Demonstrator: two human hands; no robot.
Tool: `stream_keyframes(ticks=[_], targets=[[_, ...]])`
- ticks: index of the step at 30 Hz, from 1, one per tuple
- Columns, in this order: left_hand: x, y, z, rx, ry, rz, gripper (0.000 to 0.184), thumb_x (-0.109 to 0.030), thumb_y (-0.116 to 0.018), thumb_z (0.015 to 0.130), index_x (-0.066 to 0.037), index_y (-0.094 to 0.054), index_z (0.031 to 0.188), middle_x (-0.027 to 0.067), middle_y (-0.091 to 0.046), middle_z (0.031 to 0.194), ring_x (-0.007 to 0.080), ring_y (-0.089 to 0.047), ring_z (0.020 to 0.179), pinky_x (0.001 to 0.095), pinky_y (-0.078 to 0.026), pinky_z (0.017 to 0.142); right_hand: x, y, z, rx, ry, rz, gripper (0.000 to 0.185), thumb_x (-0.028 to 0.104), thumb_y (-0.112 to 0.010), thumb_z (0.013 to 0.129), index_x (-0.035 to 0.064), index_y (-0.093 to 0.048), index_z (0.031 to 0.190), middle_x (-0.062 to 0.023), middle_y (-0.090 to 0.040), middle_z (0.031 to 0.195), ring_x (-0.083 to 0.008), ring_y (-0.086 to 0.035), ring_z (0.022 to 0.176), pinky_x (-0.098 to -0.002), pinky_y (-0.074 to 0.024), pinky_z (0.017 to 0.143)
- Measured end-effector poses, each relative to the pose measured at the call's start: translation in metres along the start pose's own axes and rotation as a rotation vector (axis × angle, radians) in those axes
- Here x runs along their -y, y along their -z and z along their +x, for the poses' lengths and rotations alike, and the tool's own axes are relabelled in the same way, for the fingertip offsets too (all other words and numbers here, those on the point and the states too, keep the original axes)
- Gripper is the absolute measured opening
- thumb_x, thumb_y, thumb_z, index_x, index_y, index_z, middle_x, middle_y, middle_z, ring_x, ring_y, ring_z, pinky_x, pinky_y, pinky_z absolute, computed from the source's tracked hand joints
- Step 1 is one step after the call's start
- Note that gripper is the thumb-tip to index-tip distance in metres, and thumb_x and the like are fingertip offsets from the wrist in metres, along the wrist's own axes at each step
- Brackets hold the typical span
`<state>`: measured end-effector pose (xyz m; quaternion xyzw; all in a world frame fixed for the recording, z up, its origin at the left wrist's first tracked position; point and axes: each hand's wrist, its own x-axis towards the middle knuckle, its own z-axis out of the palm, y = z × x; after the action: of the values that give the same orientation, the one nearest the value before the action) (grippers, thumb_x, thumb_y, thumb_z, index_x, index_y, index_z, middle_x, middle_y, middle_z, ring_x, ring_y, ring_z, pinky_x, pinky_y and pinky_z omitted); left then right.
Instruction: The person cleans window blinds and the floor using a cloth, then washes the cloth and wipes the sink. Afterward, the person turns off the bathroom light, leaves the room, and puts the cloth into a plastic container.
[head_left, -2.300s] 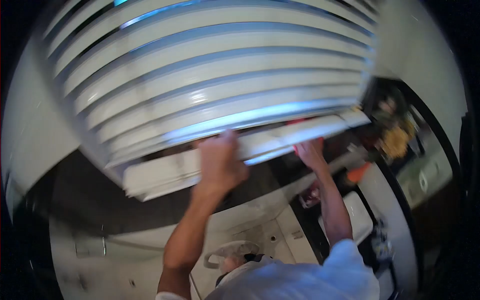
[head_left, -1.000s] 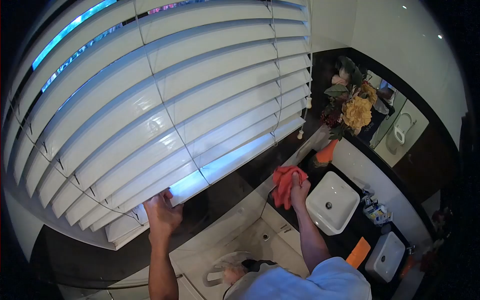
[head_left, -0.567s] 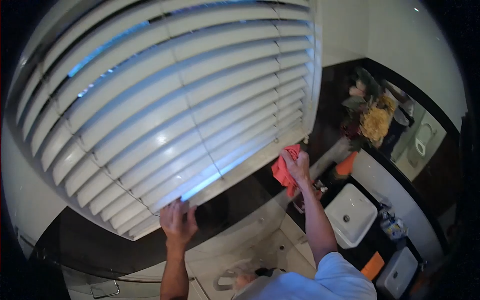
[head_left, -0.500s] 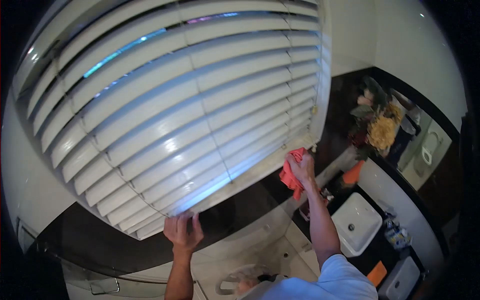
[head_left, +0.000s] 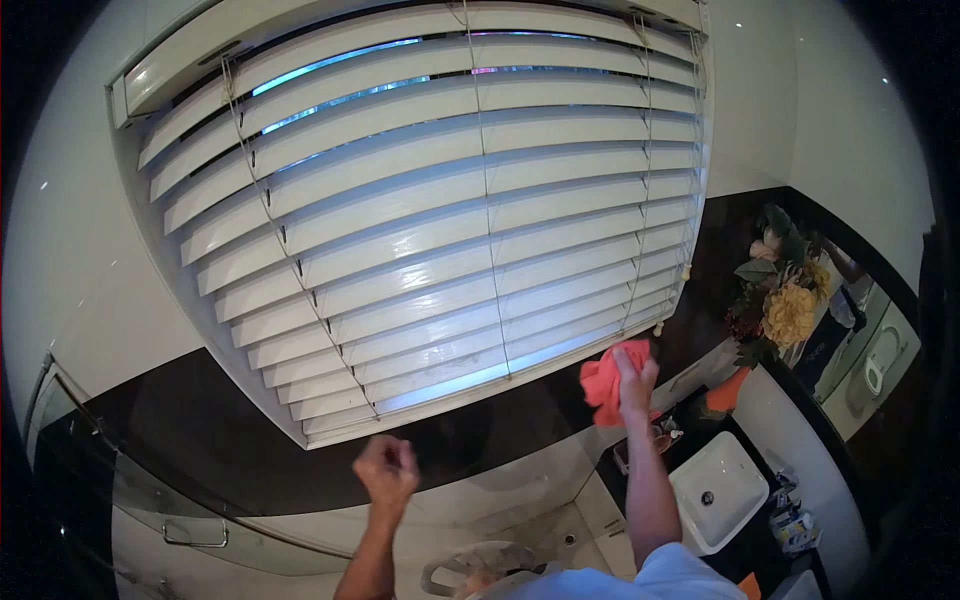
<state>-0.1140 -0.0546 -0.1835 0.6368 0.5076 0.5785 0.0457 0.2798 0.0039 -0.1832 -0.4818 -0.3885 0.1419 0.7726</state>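
Note:
A white slatted blind (head_left: pixel 400 250) covers the window in front of me, its slats tilted and its cords hanging down the front. My right hand (head_left: pixel 634 385) grips a crumpled coral-red cloth (head_left: pixel 604 384) just below the blind's lower right corner. Off the blind's bottom rail, at the lower left, my left hand (head_left: pixel 388 468) hangs in front of the dark wall band with its fingers curled in. It is slightly blurred, and nothing shows in it.
At the right, a white basin (head_left: pixel 718 490) sits in a dark counter, with bottles and packets (head_left: pixel 795 528) beside it. A flower arrangement (head_left: pixel 785 300) stands by a dark-framed mirror (head_left: pixel 868 350). Below left is a glass panel with a metal handle (head_left: pixel 196 540).
My left hand has come away from the bottom rail and curled. My right hand has drawn the cloth down off the rail's right end. The view has shifted, showing more of the blind's top.

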Motion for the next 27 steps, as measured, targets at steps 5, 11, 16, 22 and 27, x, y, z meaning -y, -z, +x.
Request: stream_keyframes(ticks=[5, 11, 16, 22, 27], targets=[[-0.034, -0.069, -0.062, 0.540, 0.844, -0.683, 0.048, -0.046, -0.049, 0.094, -0.006, -0.043, 0.121, 0.0142, -0.062, 0.099, 0.0234, -0.066, 0.065, 0.0339, -0.053, 0.045, 0.030, -0.046, -0.131, 0.182, -0.386, 0.404, 0.011, 0.013, -0.062, 0.087, 0.0045, -0.062, 0.094, -0.0017, -0.063, 0.087, -0.0112, -0.058, 0.079, -0.0288, -0.0482, 0.073], [-0.036, -0.069, -0.091, 0.297, 0.729, -0.624, 0.024, -0.016, -0.051, 0.086, -0.004, -0.057, 0.106, 0.0037, -0.059, 0.081, 0.0096, -0.053, 0.060, 0.0238, -0.043, 0.044, 0.026, -0.043, -0.222, 0.622, -0.566, 0.339, 0.034, 0.015, -0.063, 0.087, 0.0040, -0.053, 0.117, -0.0069, -0.060, 0.105, -0.0155, -0.057, 0.095, -0.0309, -0.0466, 0.085], [-0.020, -0.035, -0.102, 0.416, 0.730, -0.955, 0.009, -0.003, -0.059, 0.074, -0.006, -0.058, 0.083, -0.0010, -0.058, 0.075, 0.0076, -0.054, 0.070, 0.0226, -0.047, 0.062, 0.033, -0.032, -0.236, 0.694, -0.840, 0.718, 0.033, 0.026, -0.063, 0.088, 0.0021, -0.055, 0.109, -0.0085, -0.061, 0.100, -0.0209, -0.060, 0.092, -0.0338, -0.0498, 0.082], [-0.043, 0.013, -0.098, 0.764, 0.305, 0.148, 0.044, -0.030, -0.072, 0.071, -0.007, -0.057, 0.105, 0.0217, -0.052, 0.119, 0.0417, -0.057, 0.098, 0.0478, -0.049, 0.079, 0.028, -0.040, -0.266, 0.798, -0.939, 0.703, 0.042, 0.044, -0.052, 0.091, 0.0093, -0.056, 0.115, -0.0057, -0.064, 0.102, -0.0220, -0.062, 0.092, -0.0369, -0.0497, 0.080], [0.042, 0.067, -0.148, 0.322, 0.043, 0.111, 0.036, -0.025, -0.072, 0.073, -0.001, -0.062, 0.098, 0.0218, -0.063, 0.092, 0.0403, -0.060, 0.090, 0.0474, -0.049, 0.075, 0.041, -0.056, -0.271, 0.552, -0.859, 0.631, 0.027, 0.029, -0.058, 0.091, 0.0025, -0.058, 0.097, -0.0097, -0.062, 0.089, -0.0248, -0.062, 0.085, -0.0362, -0.0521, 0.075]])
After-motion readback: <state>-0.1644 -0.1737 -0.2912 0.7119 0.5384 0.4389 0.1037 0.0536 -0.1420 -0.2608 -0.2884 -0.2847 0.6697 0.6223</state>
